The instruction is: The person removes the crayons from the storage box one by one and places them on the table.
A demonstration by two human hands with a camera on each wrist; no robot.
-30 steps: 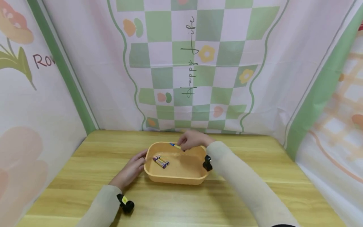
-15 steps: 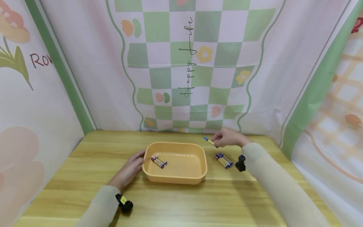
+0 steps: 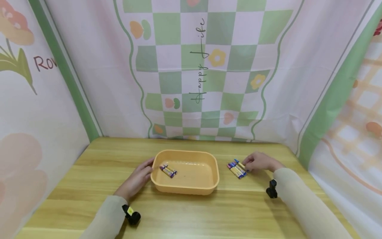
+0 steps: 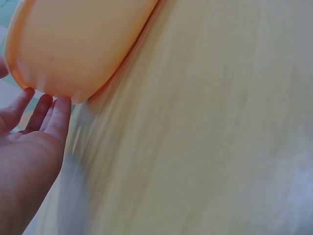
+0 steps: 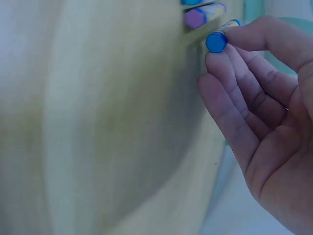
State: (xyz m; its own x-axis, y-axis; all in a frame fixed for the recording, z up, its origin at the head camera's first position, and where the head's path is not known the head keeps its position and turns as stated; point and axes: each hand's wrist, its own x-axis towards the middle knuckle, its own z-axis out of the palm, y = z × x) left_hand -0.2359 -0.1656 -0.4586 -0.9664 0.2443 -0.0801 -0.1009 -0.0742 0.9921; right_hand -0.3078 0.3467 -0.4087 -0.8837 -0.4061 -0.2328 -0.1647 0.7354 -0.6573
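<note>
My right hand (image 3: 261,161) pinches a blue crayon (image 5: 216,42) between thumb and fingertips, low over the table. In the head view this crayon lies alongside a small row of crayons (image 3: 235,171) with yellow wrappers, right of the basin. A purple crayon end (image 5: 195,18) of that row shows in the right wrist view. My left hand (image 3: 137,177) touches the left end of a yellow-orange plastic basin (image 3: 185,190), its extended fingertips against the outer wall in the left wrist view. Inside the basin, several crayons (image 3: 168,171) lie together near the left end.
The wooden table (image 3: 191,219) has its far edge against a hanging cloth (image 3: 170,56) with green checks. Cloth also hangs along the left and right sides. A black wrist camera (image 3: 132,215) sits on each sleeve.
My right hand has carried the blue crayon from above the basin to the right, then down beside the row on the table. My left hand stays at the basin.
</note>
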